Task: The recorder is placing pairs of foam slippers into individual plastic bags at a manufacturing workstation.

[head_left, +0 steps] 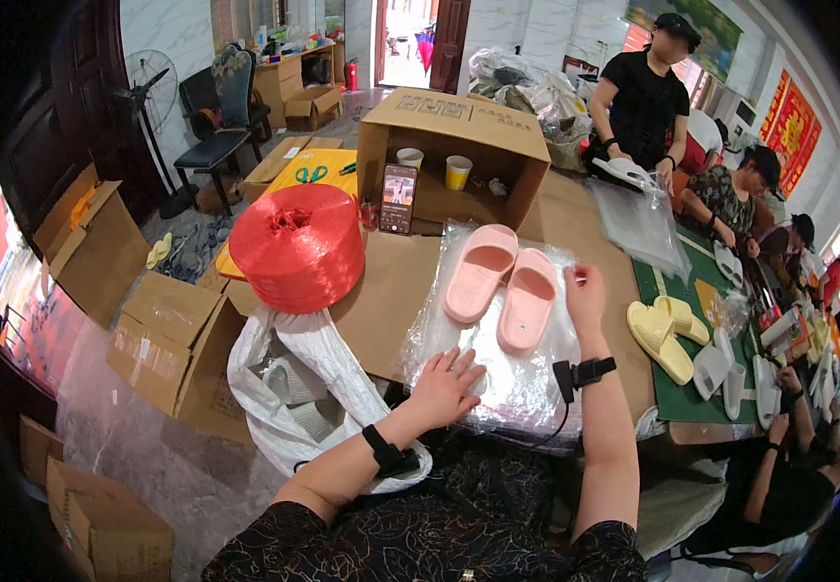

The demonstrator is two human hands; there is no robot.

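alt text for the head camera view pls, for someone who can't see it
A person's left hand presses flat on a stack of clear plastic bags holding a pair of pink slippers, while the right hand pinches the bag's edge. A red twine spool stands left; co-workers pack yellow slippers right.

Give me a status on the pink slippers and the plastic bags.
Done: the pair of pink slippers lies side by side on the stack of clear plastic bags. In hand: the left hand presses flat on the stack's near edge, and the right hand is at its far right edge beside the slippers. Left: the slippers are on top of the plastic, not inside a bag yet.
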